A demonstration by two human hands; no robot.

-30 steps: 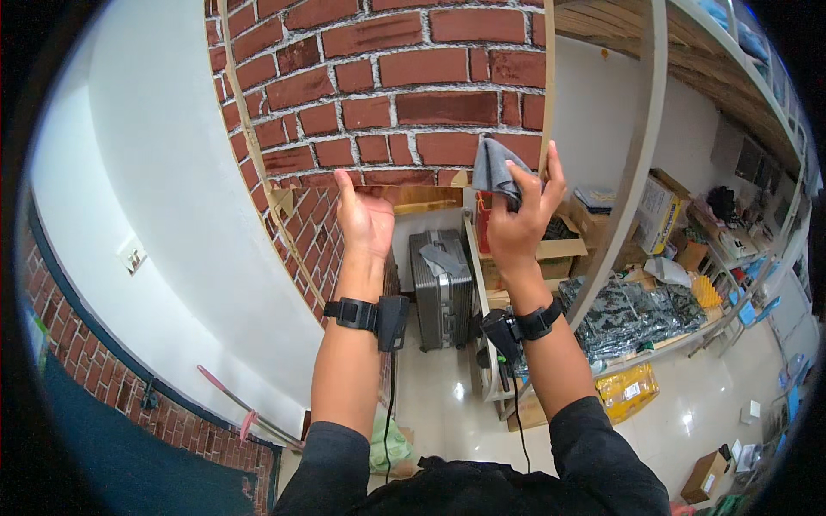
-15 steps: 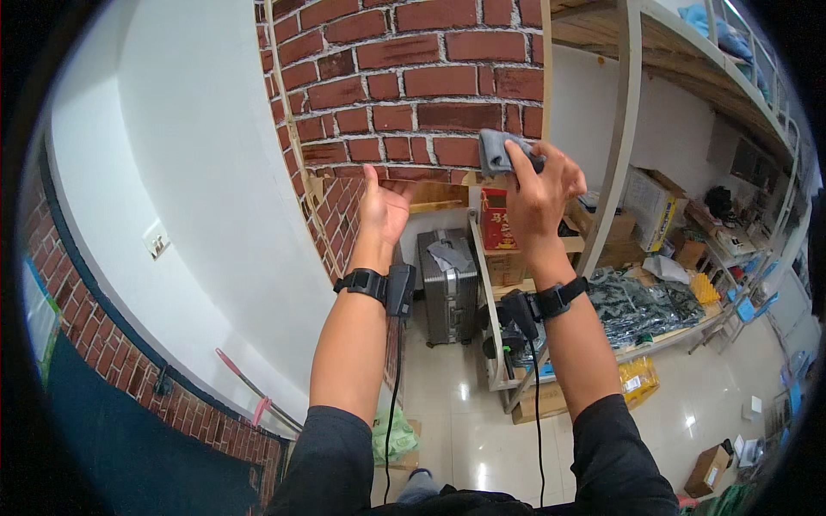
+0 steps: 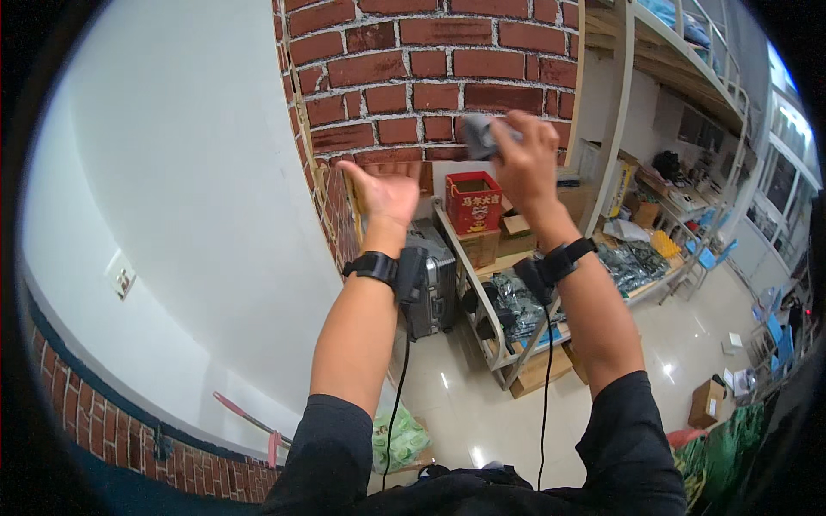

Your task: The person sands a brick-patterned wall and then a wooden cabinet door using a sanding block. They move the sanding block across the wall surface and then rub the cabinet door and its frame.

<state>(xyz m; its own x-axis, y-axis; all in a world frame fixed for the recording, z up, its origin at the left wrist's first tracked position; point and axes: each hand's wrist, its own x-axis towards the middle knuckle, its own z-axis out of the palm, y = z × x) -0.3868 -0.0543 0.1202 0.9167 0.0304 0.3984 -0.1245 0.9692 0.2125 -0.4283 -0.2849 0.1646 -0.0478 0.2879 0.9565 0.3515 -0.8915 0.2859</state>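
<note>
A panel with a red-brick pattern [image 3: 430,64] rises in front of me. My right hand [image 3: 528,168] grips a folded grey cloth [image 3: 478,138] over the panel's lower right part; motion blurs both, and I cannot tell whether the cloth touches the surface. At the panel's lower edge my left hand [image 3: 389,198] is open, palm turned up and fingers stretched out. Its fingertips are blurred near that edge, and contact there cannot be made out. Each wrist wears a black strap with a small box and a cable.
Right of the panel stands a metal bunk bed [image 3: 613,129], its lower bunk loaded with a red box [image 3: 472,203], cartons and plastic-wrapped camouflage bundles [image 3: 632,262]. A grey suitcase [image 3: 440,288] stands below my hands. A green bag [image 3: 401,440] lies on the floor; a white wall [image 3: 172,172] is at left.
The view has shifted, showing the red box more fully. My right hand has moved left along the panel with the cloth. My left hand stays open, its fingers more spread.
</note>
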